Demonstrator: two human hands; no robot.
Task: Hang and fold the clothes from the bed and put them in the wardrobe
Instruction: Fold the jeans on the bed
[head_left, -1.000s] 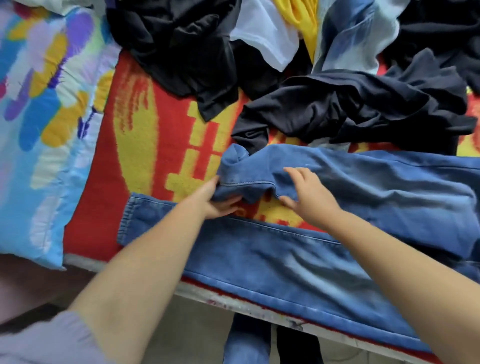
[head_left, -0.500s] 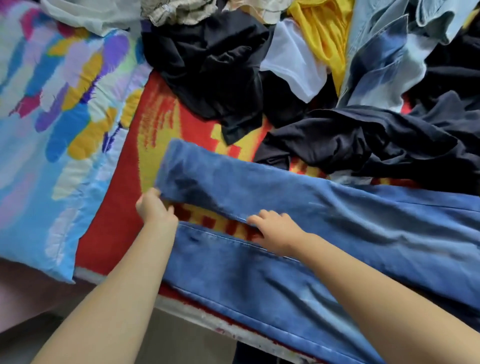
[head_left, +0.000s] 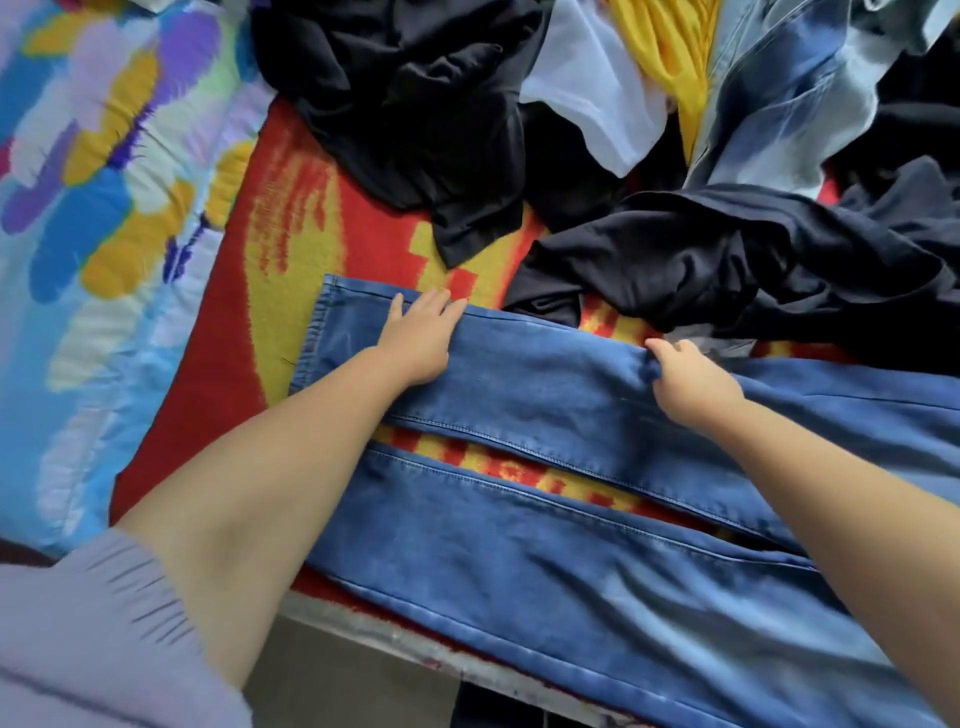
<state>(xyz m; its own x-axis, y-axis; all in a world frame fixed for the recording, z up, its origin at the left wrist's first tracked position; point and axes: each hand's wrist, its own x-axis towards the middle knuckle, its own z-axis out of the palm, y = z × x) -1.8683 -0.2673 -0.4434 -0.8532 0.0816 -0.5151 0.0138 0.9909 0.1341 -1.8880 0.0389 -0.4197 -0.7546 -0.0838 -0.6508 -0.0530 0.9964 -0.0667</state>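
The left hand (head_left: 415, 340) lies flat on the jeans (head_left: 545, 587), fingers straight, to smooth the far leg. The right hand (head_left: 691, 382) pinches that leg's far edge to straighten it.

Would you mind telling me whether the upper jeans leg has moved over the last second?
Yes. The upper jeans leg, bunched a second ago, now lies flat, its hem stretched leftward across the red and yellow blanket.

The jeans (head_left: 571, 597) run off the right edge, waistband out of view.
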